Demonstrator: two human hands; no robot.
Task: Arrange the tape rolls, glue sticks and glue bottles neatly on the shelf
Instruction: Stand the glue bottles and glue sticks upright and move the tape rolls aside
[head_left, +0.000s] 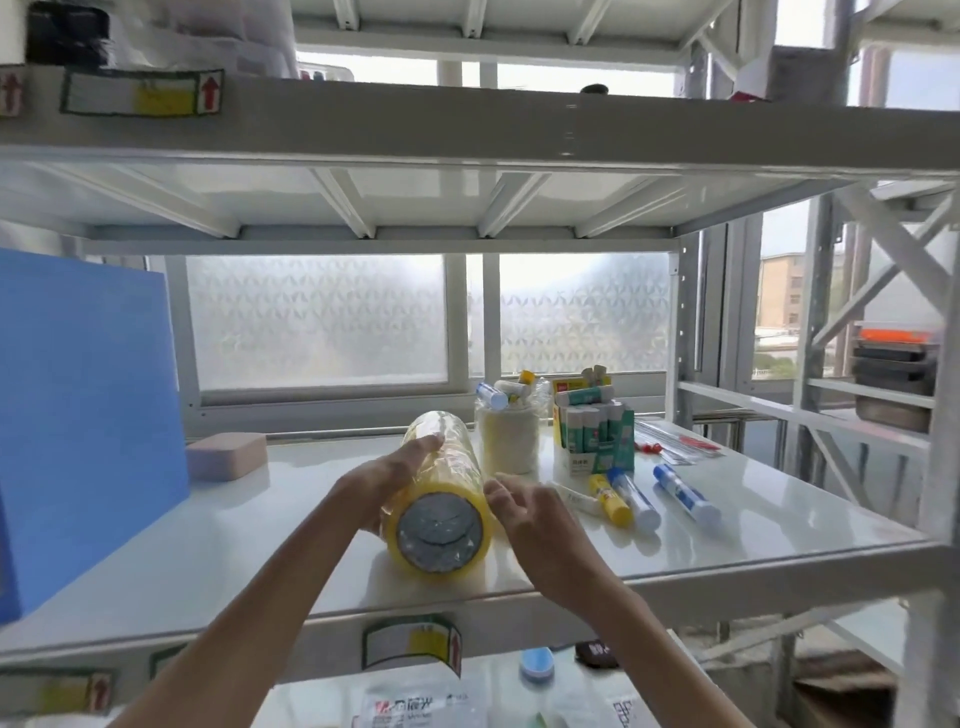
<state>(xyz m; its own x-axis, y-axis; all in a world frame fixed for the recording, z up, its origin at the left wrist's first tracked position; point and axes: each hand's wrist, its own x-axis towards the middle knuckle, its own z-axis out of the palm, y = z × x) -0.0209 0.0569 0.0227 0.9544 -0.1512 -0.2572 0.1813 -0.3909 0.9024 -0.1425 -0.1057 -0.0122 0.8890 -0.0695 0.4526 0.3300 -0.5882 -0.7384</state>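
A long yellow pack of tape rolls (441, 499) lies on its side on the white shelf (260, 530), its round end facing me. My left hand (384, 478) grips its left flank with the fingers over the top. Fingers spread, my right hand (524, 514) sits just right of the pack, at or near its end. A white tape roll stack (508, 439) stands behind, with loose glue sticks (501, 392) on top. A box of green-white glue sticks (592, 426) stands to the right. Glue bottles, one yellow (610, 500) and two blue-white (685, 493), lie flat.
A tall blue board (88, 410) stands at the shelf's left, with a pink block (226, 456) beside it. Thin packets with red parts (675, 441) lie at the back right. A shelf frame overhead and a frosted window behind bound the space.
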